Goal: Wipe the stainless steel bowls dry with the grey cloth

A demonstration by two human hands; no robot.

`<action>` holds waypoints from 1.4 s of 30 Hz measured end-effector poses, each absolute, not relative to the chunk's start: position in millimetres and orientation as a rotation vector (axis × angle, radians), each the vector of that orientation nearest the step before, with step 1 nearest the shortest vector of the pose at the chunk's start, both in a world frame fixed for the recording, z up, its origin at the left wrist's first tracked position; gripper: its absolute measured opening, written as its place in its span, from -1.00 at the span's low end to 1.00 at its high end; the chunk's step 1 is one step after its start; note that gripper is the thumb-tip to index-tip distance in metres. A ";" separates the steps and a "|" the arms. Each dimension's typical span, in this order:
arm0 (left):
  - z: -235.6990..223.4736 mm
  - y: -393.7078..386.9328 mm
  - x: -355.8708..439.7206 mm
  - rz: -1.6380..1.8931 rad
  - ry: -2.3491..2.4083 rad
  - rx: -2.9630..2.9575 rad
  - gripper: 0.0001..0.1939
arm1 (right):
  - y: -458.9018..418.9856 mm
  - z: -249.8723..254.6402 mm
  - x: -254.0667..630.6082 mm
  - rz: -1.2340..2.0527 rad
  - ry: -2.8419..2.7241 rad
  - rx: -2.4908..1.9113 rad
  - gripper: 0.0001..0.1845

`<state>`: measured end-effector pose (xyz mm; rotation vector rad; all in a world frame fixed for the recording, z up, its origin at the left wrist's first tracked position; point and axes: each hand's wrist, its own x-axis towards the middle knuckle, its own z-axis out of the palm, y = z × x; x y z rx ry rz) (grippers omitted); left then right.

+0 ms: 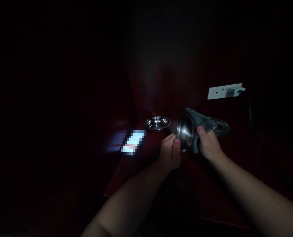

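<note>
The scene is very dark. My left hand [170, 152] is closed on the rim of a steel bowl [185, 132] held up on its edge above a dark red table [146, 158]. My right hand [209, 144] grips a grey cloth [198, 120] pressed against the bowl's right side. A second steel bowl [157, 123] sits upright on the table to the left. Another steel dish [220, 126] lies behind my right hand, partly hidden by the cloth.
A lit phone screen [133, 142] lies on the table at the left, near the edge. A white wall socket [225, 92] with a plug in it is on the dark wall at the right. Everything else is in darkness.
</note>
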<state>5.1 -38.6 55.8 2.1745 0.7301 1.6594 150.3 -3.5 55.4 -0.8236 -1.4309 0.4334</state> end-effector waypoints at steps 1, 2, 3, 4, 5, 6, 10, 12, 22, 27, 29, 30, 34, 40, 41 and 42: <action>55.9 -38.9 5.3 1.660 0.735 2.166 -0.52 | -3.5 54.9 150.0 0.476 -1.402 -0.847 -0.52; 56.0 -39.1 5.7 1.664 0.744 2.150 -0.52 | -3.4 54.1 149.7 0.536 -1.363 -0.866 -0.53; 56.0 -39.3 6.1 1.669 0.757 2.130 -0.51 | -3.3 53.2 149.3 0.613 -1.320 -0.877 -0.53; 55.9 -39.4 6.5 1.676 0.771 2.109 -0.51 | -3.1 52.3 148.9 0.699 -1.274 -0.880 -0.54; 55.8 -39.4 6.9 1.686 0.783 2.088 -0.51 | -2.6 51.4 148.5 0.784 -1.227 -0.878 -0.55; 55.7 -39.5 7.2 1.698 0.788 2.070 -0.51 | -2.1 50.6 148.1 0.852 -1.178 -0.875 -0.55; 55.9 -40.3 6.8 1.742 0.770 2.017 -0.51 | 0.0 50.0 145.9 1.014 -1.015 -0.851 -0.58; 56.0 -40.9 6.0 1.758 0.763 1.992 -0.50 | -0.2 51.6 144.2 1.110 -0.930 -0.833 -0.59; 54.9 -40.4 7.9 1.828 0.766 1.912 -0.50 | -3.2 58.8 141.0 1.335 -0.757 -0.814 -0.70; 56.5 -39.4 7.7 1.876 0.697 1.905 -0.49 | -9.9 66.2 137.4 1.421 -0.708 -0.802 -0.77; 57.0 -38.8 7.6 1.866 0.686 1.906 -0.47 | -11.0 66.9 136.9 1.449 -0.702 -0.812 -0.79; 57.1 -38.6 7.6 1.858 0.688 1.905 -0.46 | -10.9 66.5 137.0 1.449 -0.714 -0.813 -0.79; 56.9 -38.3 9.2 1.830 0.734 1.885 -0.44 | -9.3 63.7 137.4 1.389 -0.840 -0.783 -0.80; 55.9 -38.1 10.9 1.771 0.762 1.904 -0.48 | -13.3 70.1 134.3 1.422 -0.678 -0.839 -0.81; 55.7 -37.7 10.8 1.769 0.757 1.918 -0.49 | -13.8 71.3 133.9 1.436 -0.649 -0.840 -0.81; 55.3 -37.2 10.7 1.761 0.751 1.929 -0.50 | -14.0 72.0 133.8 1.441 -0.635 -0.837 -0.81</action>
